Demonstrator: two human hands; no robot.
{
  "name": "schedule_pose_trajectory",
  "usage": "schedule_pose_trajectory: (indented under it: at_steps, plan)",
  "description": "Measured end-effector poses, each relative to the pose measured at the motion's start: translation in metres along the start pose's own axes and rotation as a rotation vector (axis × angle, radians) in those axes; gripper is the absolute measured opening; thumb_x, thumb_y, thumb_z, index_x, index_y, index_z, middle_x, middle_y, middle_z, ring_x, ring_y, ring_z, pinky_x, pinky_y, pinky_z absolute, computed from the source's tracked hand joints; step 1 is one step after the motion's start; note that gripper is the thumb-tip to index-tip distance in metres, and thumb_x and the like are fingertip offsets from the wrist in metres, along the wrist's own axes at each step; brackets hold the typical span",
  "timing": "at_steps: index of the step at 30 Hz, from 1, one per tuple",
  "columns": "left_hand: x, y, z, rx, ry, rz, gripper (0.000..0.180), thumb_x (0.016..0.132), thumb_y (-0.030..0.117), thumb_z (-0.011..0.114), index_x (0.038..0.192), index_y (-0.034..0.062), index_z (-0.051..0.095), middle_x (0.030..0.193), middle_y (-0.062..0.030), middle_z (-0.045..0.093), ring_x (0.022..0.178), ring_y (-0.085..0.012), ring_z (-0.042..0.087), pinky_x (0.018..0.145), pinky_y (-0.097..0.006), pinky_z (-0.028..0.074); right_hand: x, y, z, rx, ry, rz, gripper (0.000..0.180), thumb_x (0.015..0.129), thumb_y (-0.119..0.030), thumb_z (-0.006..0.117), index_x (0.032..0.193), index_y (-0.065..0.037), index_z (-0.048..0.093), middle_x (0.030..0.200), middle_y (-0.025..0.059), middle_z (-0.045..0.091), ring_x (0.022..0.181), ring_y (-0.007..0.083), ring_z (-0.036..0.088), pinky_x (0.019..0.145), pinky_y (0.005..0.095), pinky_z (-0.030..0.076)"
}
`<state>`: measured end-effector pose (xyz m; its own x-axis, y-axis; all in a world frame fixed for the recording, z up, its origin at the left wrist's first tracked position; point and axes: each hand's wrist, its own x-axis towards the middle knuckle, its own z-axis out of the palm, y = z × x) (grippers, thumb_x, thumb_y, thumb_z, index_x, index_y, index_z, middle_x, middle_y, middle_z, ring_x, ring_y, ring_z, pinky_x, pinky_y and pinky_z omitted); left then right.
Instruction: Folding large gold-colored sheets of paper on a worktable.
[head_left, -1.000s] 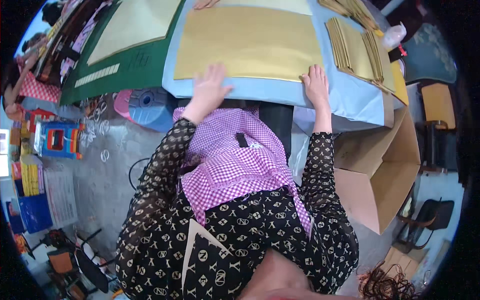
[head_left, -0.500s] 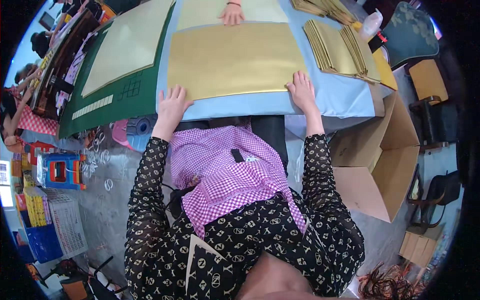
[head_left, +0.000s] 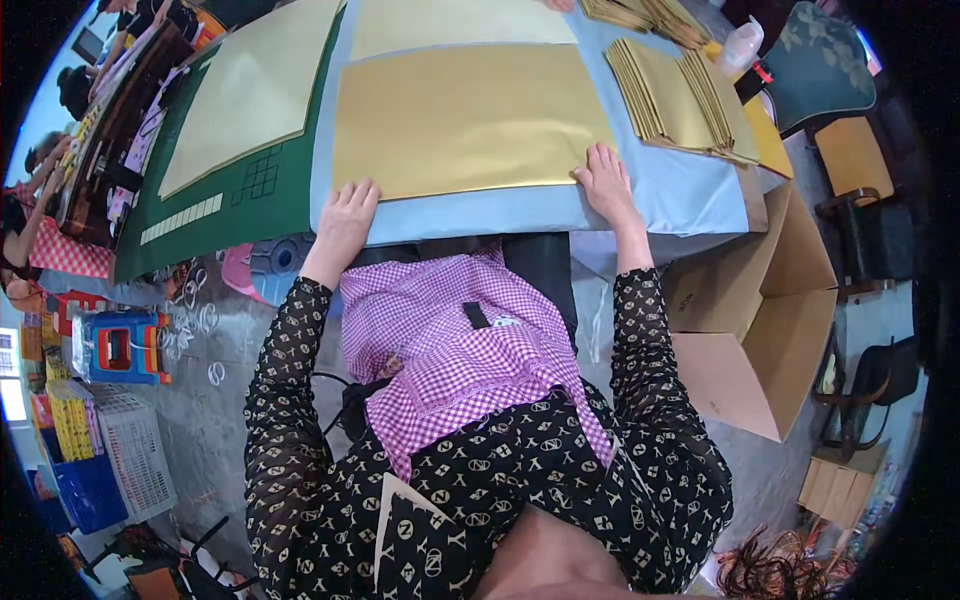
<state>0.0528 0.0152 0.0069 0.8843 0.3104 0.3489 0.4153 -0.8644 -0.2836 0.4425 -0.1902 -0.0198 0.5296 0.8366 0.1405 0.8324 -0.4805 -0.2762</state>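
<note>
A large gold sheet (head_left: pixel 470 125) lies flat on a table covered with light blue cloth (head_left: pixel 460 218). My left hand (head_left: pixel 347 215) rests palm down at the sheet's near left corner, its fingers straight and close together. At the near right corner, my right hand (head_left: pixel 606 182) lies with fingers stretched and thumb on the sheet's edge. Neither hand grips anything. Beyond the gold sheet is a pale cream sheet (head_left: pixel 460 25). Part of another person's hand (head_left: pixel 562 5) shows at the far edge of the view.
Folded gold stacks (head_left: pixel 685 100) sit at the table's right, near a whitish bottle (head_left: pixel 742 45). To the left, a cream sheet (head_left: pixel 250 95) lies on a green mat (head_left: pixel 215 240). An open cardboard box (head_left: pixel 760 320) stands beside the table's right end. Other people work at the far left.
The other person's hand has left the far edge of the gold sheet and moved right, mostly out of view. My left fingers have drawn closer together; my right hand has barely shifted.
</note>
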Motion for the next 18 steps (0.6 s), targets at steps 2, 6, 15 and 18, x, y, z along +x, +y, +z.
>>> schedule_pose_trajectory:
  at_steps: [2, 6, 15, 18]
  plan:
    - [-0.006, 0.001, 0.0, -0.032, -0.008, -0.022, 0.032, 0.076, 0.008, 0.055, 0.108, 0.0044, 0.056, 0.119, -0.0108, 0.057, 0.109, -0.0252, 0.054, 0.085, -0.037, 0.045, -0.003, -0.005, -0.011, 0.012, -0.039, -0.022, 0.054, 0.091, -0.035, 0.042, 0.133, -0.002, 0.037, 0.143, 0.0158, 0.034, 0.138, 0.0288, 0.023, 0.111, 0.0469, 0.018]
    - [-0.011, 0.009, -0.005, -0.126, -0.018, -0.036, 0.029, 0.081, 0.011, 0.055, 0.109, 0.0035, 0.057, 0.121, -0.0139, 0.057, 0.111, -0.0278, 0.054, 0.086, -0.039, 0.045, -0.005, 0.005, -0.019, -0.003, -0.096, -0.027, 0.049, 0.091, -0.033, 0.042, 0.128, -0.001, 0.04, 0.135, 0.0163, 0.039, 0.135, 0.0302, 0.027, 0.11, 0.0482, 0.019]
    - [0.041, -0.068, 0.007, -0.683, 0.017, -0.398, 0.031, 0.086, 0.021, 0.057, 0.109, 0.0004, 0.054, 0.108, -0.0216, 0.059, 0.096, -0.0402, 0.057, 0.081, -0.046, 0.046, 0.065, -0.056, -0.038, 0.042, -0.107, -0.171, 0.055, 0.096, -0.037, 0.038, 0.14, -0.004, 0.033, 0.146, 0.0169, 0.031, 0.139, 0.0305, 0.021, 0.112, 0.0481, 0.015]
    - [0.073, -0.104, 0.041, -0.695, 0.137, -0.489, 0.026, 0.086, 0.019, 0.056, 0.104, 0.0006, 0.053, 0.097, -0.0223, 0.059, 0.092, -0.0414, 0.056, 0.077, -0.047, 0.046, 0.107, -0.103, -0.025, 0.047, -0.134, -0.295, 0.056, 0.096, -0.036, 0.039, 0.141, -0.004, 0.032, 0.147, 0.0167, 0.03, 0.14, 0.0298, 0.019, 0.112, 0.0479, 0.014]
